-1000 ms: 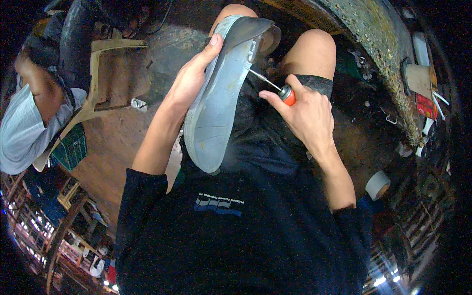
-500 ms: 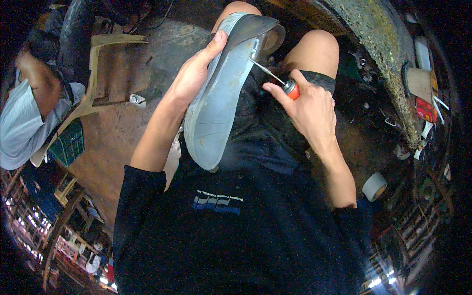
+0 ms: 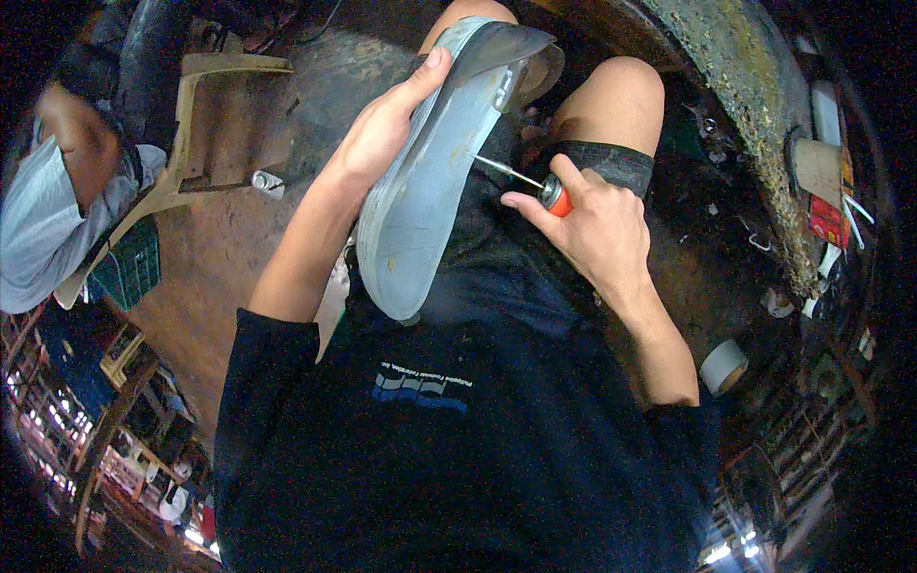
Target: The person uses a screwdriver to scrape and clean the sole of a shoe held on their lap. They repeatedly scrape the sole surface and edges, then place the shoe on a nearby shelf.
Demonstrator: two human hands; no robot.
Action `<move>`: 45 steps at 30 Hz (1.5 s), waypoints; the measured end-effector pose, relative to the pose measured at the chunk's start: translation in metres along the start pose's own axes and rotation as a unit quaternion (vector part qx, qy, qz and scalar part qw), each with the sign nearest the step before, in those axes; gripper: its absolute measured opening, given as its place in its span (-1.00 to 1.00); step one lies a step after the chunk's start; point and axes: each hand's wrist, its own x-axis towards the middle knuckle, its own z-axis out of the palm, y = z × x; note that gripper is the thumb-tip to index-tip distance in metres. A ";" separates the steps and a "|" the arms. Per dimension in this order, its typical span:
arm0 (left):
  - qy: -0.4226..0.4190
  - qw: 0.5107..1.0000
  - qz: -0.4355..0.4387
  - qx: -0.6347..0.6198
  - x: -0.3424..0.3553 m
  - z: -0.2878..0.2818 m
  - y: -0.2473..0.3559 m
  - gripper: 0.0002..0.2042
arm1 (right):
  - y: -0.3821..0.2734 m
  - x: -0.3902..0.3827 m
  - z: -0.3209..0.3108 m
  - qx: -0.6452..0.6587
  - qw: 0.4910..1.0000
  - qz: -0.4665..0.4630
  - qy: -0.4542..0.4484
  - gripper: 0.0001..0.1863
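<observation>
My left hand [image 3: 387, 129] is wrapped along the left side of a shoe [image 3: 415, 210], thumb on top near its far end. The shoe's pale grey-blue sole faces up, and a dark flap [image 3: 497, 53] curls loose at the far end. Cuts or whitish gaps show by the flap. My right hand [image 3: 602, 224] grips the red handle of an awl [image 3: 554, 199]. Its thin metal shaft points left, the tip at the sole's right edge; whether it pierces the sole I cannot tell.
A rough, crusted bench edge [image 3: 745, 115] runs along the upper right. A roll of tape [image 3: 723, 366] lies at right. On the left are a broken chair frame [image 3: 181, 115], a small can [image 3: 267, 183], a green crate [image 3: 132, 267] and another person's arm [image 3: 81, 148].
The awl's tip has moved from the notch near the flap toward me along the sole's right edge. My right hand has shifted slightly left and nearer; my left hand keeps its hold.
</observation>
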 end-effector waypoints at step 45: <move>-0.221 0.935 0.025 -0.278 -0.012 -0.029 -0.030 -0.27 | 0.013 -0.007 -0.003 0.016 0.998 -0.056 -0.026 -0.28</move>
